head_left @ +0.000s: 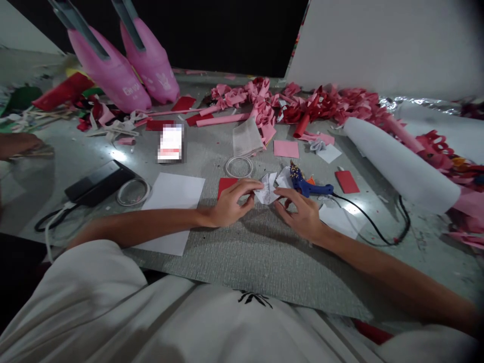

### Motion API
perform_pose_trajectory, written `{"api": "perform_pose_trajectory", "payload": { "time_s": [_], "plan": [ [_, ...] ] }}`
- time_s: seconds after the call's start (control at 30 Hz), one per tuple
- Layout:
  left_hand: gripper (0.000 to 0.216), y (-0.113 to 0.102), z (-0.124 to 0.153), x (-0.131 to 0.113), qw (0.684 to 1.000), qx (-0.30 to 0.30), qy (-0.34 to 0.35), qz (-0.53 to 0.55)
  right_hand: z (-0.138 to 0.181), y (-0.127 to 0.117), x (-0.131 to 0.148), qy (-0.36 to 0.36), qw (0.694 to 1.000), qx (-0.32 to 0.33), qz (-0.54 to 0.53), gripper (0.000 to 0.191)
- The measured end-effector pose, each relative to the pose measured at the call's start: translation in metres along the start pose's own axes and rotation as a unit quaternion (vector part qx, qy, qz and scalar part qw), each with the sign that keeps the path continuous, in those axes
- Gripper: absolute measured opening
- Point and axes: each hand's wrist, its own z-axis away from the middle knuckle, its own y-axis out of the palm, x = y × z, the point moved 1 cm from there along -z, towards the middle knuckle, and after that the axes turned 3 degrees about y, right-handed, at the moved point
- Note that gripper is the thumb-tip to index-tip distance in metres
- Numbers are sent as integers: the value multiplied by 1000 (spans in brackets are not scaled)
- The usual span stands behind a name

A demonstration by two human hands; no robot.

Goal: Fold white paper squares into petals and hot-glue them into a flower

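Grey textured matting [264, 262] covers the near part of a cluttered craft table, with a dark backdrop and a pale wall behind. At the mat's centre the left hand [230, 204] and the right hand [300, 214] both close their fingertips on a small folded white paper piece [267, 190], pinching it from either side just above the surface. Judging by its creases, the piece looks partly shaped, not yet a finished flower like the pink and red paper flowers [264, 101] heaped at twelve o'clock. A blue hot glue gun [308, 185] lies untouched just beside the right hand at two o'clock, its cord trailing right. A red paper square [226, 185] sits under the left fingers, a white sheet [172, 201] at nine o'clock, and a white roll [401, 164] at three o'clock.
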Motion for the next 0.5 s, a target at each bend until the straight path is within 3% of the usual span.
{"api": "perform_pose_trajectory", "payload": {
  "time_s": [0.13, 0.3, 0.4, 0.5],
  "plan": [
    [13, -2, -3, 3, 1000, 3, 14, 5, 1, -1, -1, -33, 999, -4, -13, 19],
    [13, -1, -5, 2, 999, 5, -22, 23, -2, 0, -1, -57, 997, -24, -39, 18],
    [17, 1, -5, 4, 992, -3, -103, 69, -4, 1, 1, -59, 997, -31, -39, 16],
    [39, 5, -4, 9, 965, -1, -210, 157, -4, 1, 2, -57, 997, -32, -29, 14]
  ]
}}
